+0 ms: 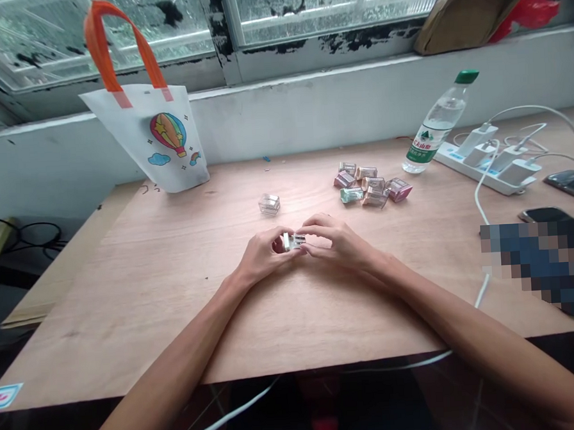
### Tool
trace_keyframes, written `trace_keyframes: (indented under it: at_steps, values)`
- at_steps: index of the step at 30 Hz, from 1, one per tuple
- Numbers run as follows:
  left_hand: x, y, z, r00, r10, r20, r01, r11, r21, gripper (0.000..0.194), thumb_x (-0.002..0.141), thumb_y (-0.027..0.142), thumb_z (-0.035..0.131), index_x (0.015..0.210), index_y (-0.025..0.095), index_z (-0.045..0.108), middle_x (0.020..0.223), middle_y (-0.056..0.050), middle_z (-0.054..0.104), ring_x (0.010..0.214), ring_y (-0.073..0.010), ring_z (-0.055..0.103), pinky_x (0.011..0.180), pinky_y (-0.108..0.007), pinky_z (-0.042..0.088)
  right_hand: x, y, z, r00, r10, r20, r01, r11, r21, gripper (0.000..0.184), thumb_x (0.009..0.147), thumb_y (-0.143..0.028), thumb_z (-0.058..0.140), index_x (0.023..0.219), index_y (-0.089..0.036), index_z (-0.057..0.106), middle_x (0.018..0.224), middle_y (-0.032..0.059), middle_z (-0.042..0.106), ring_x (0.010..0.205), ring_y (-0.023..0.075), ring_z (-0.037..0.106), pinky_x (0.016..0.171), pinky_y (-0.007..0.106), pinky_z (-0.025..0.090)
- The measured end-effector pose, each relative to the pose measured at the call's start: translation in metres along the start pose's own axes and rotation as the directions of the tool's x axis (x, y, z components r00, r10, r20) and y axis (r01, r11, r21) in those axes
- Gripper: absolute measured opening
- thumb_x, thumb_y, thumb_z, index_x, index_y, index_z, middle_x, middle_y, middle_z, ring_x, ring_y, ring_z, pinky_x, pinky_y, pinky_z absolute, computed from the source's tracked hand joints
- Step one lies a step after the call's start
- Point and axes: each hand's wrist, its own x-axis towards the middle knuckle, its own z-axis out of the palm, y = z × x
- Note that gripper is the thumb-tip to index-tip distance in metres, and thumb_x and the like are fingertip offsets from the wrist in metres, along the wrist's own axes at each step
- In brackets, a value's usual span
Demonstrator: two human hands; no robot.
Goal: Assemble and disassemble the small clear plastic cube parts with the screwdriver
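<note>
Left hand [265, 254] and right hand [339, 241] curled, fingers nearly closed, both pinching a small clear plastic block [293, 241] with white parts, wrists low over the smooth wooden table [129, 326]. A clear cube [269, 204] sits just beyond the block; a pile of tinted glossy blocks [367, 184] lies farther off, beyond and right.

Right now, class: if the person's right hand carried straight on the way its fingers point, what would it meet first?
The right hand points left, so it would first meet the small clear plastic piece held at the left hand. Its fingers look at or touching that piece already, though depth is hard to judge from this view.
</note>
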Motion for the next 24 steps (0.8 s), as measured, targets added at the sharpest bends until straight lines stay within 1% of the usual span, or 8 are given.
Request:
trace_keyframes:
  at_steps: [4, 8, 11, 17, 21, 24]
  values:
    - [-0.0005, -0.0015, 0.0012, 0.999, 0.025, -0.024, -0.025, 1.0, 0.011, 0.044, 0.082, 0.055, 0.074, 0.106, 0.019, 0.071, 0.064, 0.003, 0.057, 0.057, -0.01, 0.049, 0.054, -0.022, 0.038, -0.002, 0.0005, 0.0008, 1.0, -0.02, 0.012, 0.02, 1.0, -0.009, 0.027, 0.095, -0.028, 0.064, 0.122, -0.025, 0.069, 0.109, 0.0096, 0.068, 0.099, 0.0244, 0.065, 0.084, 0.042, 0.058]
    - [-0.0006, -0.0058, 0.0028, 0.999, 0.015, -0.038, -0.016, 1.0, -0.021, 0.046, 0.081, 0.056, 0.073, 0.108, 0.019, 0.07, 0.069, 0.001, 0.064, 0.059, -0.0115, 0.054, 0.057, -0.023, 0.041, -0.0019, 0.0001, -0.002, 1.0, -0.004, -0.014, 0.003, 1.0, -0.019, 0.027, 0.094, -0.028, 0.066, 0.121, -0.026, 0.069, 0.108, 0.0098, 0.068, 0.1, 0.0254, 0.064, 0.084, 0.043, 0.057]
    - [-0.0007, -0.0072, 0.0029, 0.999, 0.016, -0.027, -0.017, 1.0, -0.023, 0.047, 0.081, 0.057, 0.074, 0.108, 0.018, 0.071, 0.071, 0.0, 0.067, 0.059, -0.0117, 0.056, 0.057, -0.023, 0.042, -0.0004, -0.0006, -0.0044, 1.0, -0.008, -0.014, 0.008, 1.0, -0.025, 0.025, 0.093, -0.027, 0.065, 0.118, -0.025, 0.07, 0.105, 0.0097, 0.069, 0.097, 0.0254, 0.065, 0.083, 0.044, 0.057]
    - [-0.0011, -0.0071, 0.0019, 0.999, 0.034, -0.037, -0.036, 0.999, -0.038, 0.047, 0.079, 0.055, 0.076, 0.108, 0.018, 0.072, 0.071, -0.001, 0.067, 0.06, -0.0121, 0.057, 0.057, -0.023, 0.042, 0.0009, -0.0019, -0.0061, 1.0, -0.02, 0.008, 0.02, 0.999, -0.027, 0.025, 0.094, -0.027, 0.065, 0.118, -0.024, 0.069, 0.105, 0.0101, 0.069, 0.096, 0.025, 0.065, 0.081, 0.043, 0.057]
    - [-0.0013, -0.0072, 0.0017, 0.999, 0.037, -0.027, -0.039, 0.997, -0.066, 0.047, 0.079, 0.054, 0.077, 0.108, 0.018, 0.071, 0.071, 0.0, 0.066, 0.059, -0.0113, 0.055, 0.057, -0.023, 0.043, 0.0016, -0.005, -0.0073, 1.0, -0.021, -0.009, 0.021, 0.999, -0.032, 0.023, 0.093, -0.024, 0.065, 0.115, -0.021, 0.07, 0.104, 0.0108, 0.069, 0.096, 0.0246, 0.066, 0.082, 0.042, 0.057]
    - [-0.0016, -0.0071, 0.0015, 0.999, 0.034, -0.022, -0.036, 0.997, -0.074, 0.049, 0.078, 0.055, 0.078, 0.108, 0.018, 0.071, 0.071, 0.0, 0.066, 0.059, -0.0112, 0.055, 0.057, -0.023, 0.043, 0.0022, -0.007, -0.0088, 1.0, -0.023, -0.005, 0.023, 0.999, -0.038, 0.021, 0.094, -0.023, 0.063, 0.114, -0.023, 0.071, 0.102, 0.0097, 0.069, 0.094, 0.0241, 0.066, 0.081, 0.041, 0.057]
